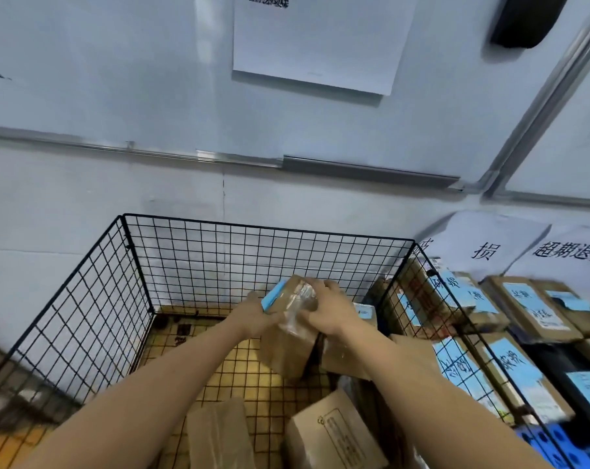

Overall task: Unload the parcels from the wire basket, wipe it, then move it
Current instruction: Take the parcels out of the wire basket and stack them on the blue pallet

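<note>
The brown parcel [288,350], with a blue label on its far end, is held tilted inside the wire basket [219,262], above the basket floor and toward the far right corner. The left hand [256,314] grips the labelled end. The right hand [327,309] clamps the top, fingers curled over it. Two further cartons [334,434] lie at the near side of the basket. Labelled parcels [530,309] are stacked outside, just right of the basket. A white sheet [320,42] hangs on the far wall.

Label [274,297] on parcel [287,350] blurred; QR sheet [317,38] cropped.
</note>
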